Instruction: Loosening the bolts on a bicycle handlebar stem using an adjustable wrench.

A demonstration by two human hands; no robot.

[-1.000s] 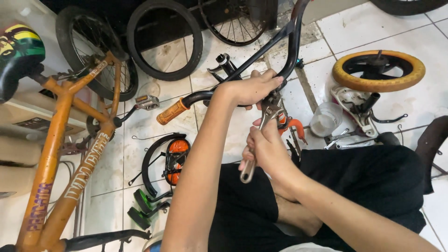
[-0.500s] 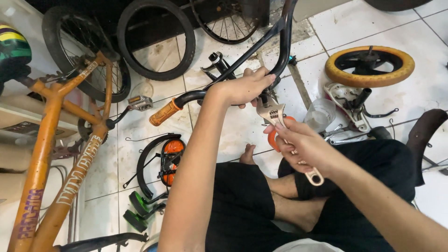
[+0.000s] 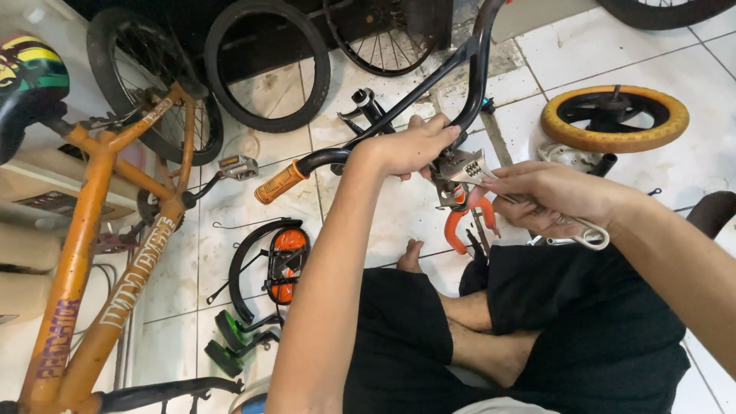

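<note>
Sitting cross-legged on a white tiled floor (image 3: 383,222), a person in black shorts is seen among scattered bike parts. The left hand (image 3: 410,146) is wrapped closed around the black handlebar (image 3: 429,80), which is held up over the lap, its orange grip (image 3: 280,182) pointing left. The right hand (image 3: 548,198) is closed round the shaft of an adjustable wrench (image 3: 491,180), whose head is set against the clamp area just below the left hand. Compared with half a second ago, the wrench has been swung from a steep downward slant to nearly level, and the right hand has been raised toward the bar. An orange bike frame (image 3: 84,253) is stood at left, black tyres (image 3: 264,65) are leaned at the top, a yellow-tyred small wheel (image 3: 613,116) is laid at right. A black mudguard with orange reflector (image 3: 280,261) and green pedals (image 3: 238,341) are lying near the left knee. Orange-handled pliers (image 3: 464,222) are partly hidden behind the wrench.
</note>
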